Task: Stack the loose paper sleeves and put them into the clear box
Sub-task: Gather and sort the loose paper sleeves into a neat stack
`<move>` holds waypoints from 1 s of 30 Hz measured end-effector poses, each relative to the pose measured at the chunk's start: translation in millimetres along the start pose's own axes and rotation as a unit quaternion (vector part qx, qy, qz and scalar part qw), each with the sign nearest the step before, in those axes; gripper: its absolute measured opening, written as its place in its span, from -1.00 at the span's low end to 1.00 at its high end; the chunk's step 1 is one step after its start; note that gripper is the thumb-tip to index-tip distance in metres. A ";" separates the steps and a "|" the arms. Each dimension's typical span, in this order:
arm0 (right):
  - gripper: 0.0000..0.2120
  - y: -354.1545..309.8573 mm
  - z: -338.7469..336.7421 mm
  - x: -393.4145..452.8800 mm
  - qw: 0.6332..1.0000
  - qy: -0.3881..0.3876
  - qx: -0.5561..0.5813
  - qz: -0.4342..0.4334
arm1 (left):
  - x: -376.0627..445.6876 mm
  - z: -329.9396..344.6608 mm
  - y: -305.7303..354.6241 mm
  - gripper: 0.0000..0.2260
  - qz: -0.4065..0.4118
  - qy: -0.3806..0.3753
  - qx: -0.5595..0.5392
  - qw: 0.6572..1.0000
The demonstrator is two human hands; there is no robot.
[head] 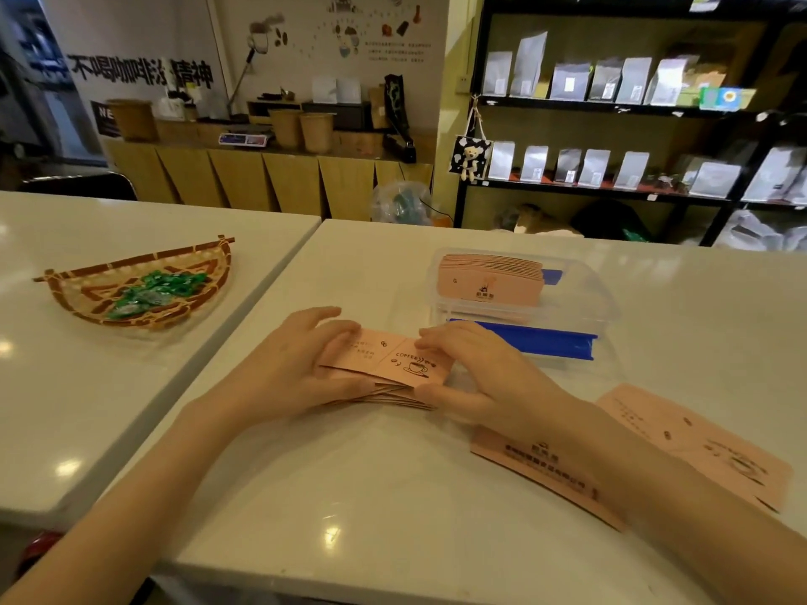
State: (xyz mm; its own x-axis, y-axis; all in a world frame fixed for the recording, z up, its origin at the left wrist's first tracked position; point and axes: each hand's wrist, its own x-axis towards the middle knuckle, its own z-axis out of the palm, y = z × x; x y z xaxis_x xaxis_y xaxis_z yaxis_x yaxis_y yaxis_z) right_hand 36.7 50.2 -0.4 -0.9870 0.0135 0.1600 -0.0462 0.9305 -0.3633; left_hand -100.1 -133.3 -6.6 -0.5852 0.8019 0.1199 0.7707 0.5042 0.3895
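Note:
A stack of pink paper sleeves (pixel 395 364) printed with a coffee cup lies on the white table, held from both ends. My left hand (pixel 301 364) grips its left end, and my right hand (pixel 476 369) grips its right end, thumb at the front edge. Behind it stands the clear box (pixel 585 294) with blue clips, holding an upright row of pink sleeves (pixel 489 279). A loose sleeve (pixel 698 443) lies flat at the right, and another sleeve (pixel 537 478) lies partly under my right forearm.
A woven bamboo tray (pixel 87 294) with green wrapped candies sits on the neighbouring white table at the left. A gap runs between the two tables. Shelves with pouches stand behind at the right.

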 end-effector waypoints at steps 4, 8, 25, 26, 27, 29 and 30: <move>-0.53 5.5 -12.2 -13.7 0.999 0.033 0.014 0.019 | 4.6 -8.1 34.0 -0.42 0.075 0.031 0.041 0.996; -0.56 14.0 -28.8 -41.0 0.993 0.106 -0.014 0.039 | 14.9 -4.8 81.7 -0.55 0.193 0.010 0.010 0.981; -0.38 56.9 -25.1 -176.3 0.942 0.128 -0.147 0.272 | 36.4 52.4 147.4 -0.31 0.311 -0.186 0.158 0.919; -0.37 57.8 -24.6 -177.3 0.940 0.130 -0.154 0.275 | 36.8 53.0 145.9 -0.33 0.312 -0.189 0.160 0.917; -0.36 58.7 -24.3 -177.7 0.939 0.129 -0.157 0.277 | 37.3 53.5 144.8 -0.35 0.314 -0.192 0.162 0.916; -0.35 59.7 -24.0 -177.6 0.939 0.123 -0.158 0.281 | 38.8 54.1 142.5 -0.39 0.316 -0.193 0.156 0.916; -0.35 60.0 -23.6 -177.3 0.939 0.118 -0.158 0.281 | 39.3 54.1 141.6 -0.42 0.318 -0.193 0.148 0.916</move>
State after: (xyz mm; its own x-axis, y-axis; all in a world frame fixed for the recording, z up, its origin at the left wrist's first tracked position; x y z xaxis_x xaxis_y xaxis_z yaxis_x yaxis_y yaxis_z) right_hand 212.5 112.3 -28.8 -0.7780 0.5816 0.2375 0.5571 0.8135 -0.1670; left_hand -0.3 -13.1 3.9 0.0944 0.9887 -0.1168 0.9931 -0.0854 0.0803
